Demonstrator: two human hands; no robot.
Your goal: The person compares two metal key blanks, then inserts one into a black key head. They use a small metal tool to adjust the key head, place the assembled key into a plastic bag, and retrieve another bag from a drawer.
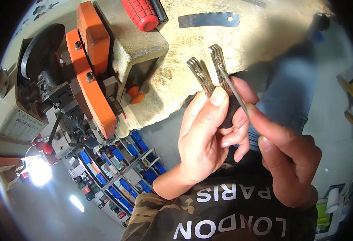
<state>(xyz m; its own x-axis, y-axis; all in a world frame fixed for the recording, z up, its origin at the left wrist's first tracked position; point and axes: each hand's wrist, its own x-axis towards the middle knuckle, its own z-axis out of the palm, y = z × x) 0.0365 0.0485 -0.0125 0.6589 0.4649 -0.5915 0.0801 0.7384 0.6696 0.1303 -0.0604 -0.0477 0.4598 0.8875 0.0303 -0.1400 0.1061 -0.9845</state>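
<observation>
My left hand [204, 136] is closed around the dark heads of two metal keys, and its thumb presses on them. The left-hand key [200, 74] and the right-hand key [217, 60] point away from me, spread in a narrow V, with grooves along their blades. My right hand [289, 154] has its index finger against the near end of a thin grey metal rod [237, 95]. The rod slants up to the left, and its tip touches or lies very close to the right-hand key's blade. My right fingers partly hide the grip on the rod.
A bench machine [140, 46] with an orange guard [90, 80] and a dark disc [42, 50] stands at left. On the worn worktop [172, 80] lie a flat saw blade [208, 20] and a red-handled tool [141, 14]. Below left is a rack with blue bins [126, 184].
</observation>
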